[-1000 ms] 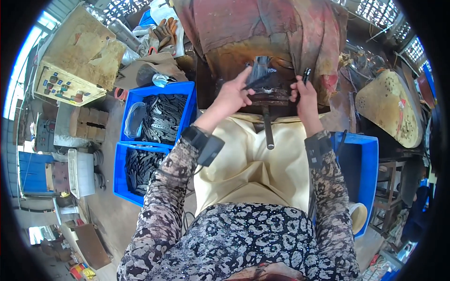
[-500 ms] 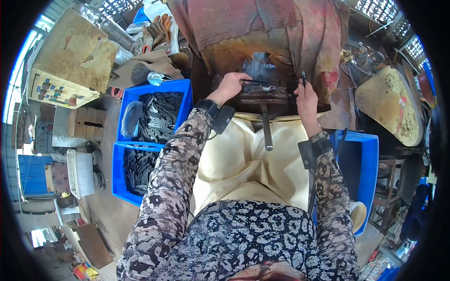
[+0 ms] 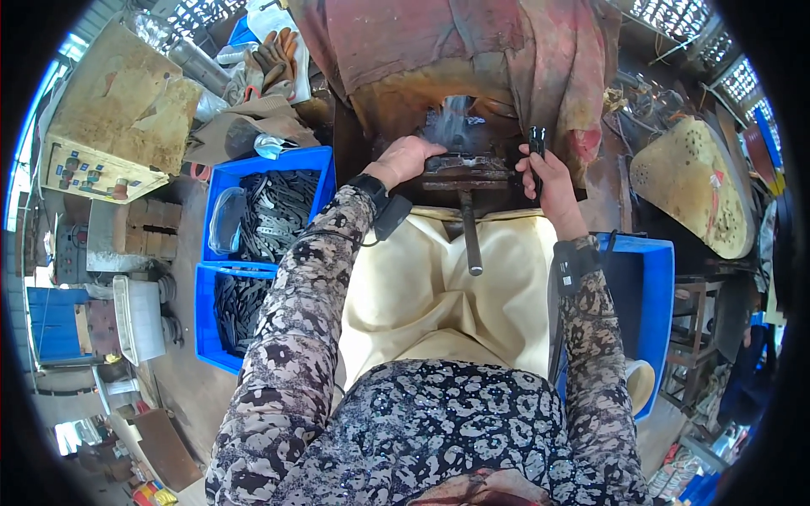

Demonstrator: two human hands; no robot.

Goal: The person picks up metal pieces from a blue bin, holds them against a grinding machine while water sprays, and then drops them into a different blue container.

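Note:
My left hand reaches to the left side of a small metal fixture. Its thumb and fingertips are pressed together at the end of a dark metal strip, which lies along the fixture's top. Just behind the fixture stands a grey, shiny metal block, hazy around its base. To the right, my right hand is closed on dark narrow metal pieces, held upright with their shiny ends above the fingers; how many is hard to tell. A round bar handle sticks out from the fixture toward me.
At left, two blue bins hold many dark metal strips. Another blue bin stands by my right forearm. Stained red cloth hangs over the machine. A cream apron covers my lap. A control box stands at far left.
My left hand has brought the strip down onto the fixture. The right hand has turned, and the pieces in it now show broader and higher. The whole view has shifted slightly.

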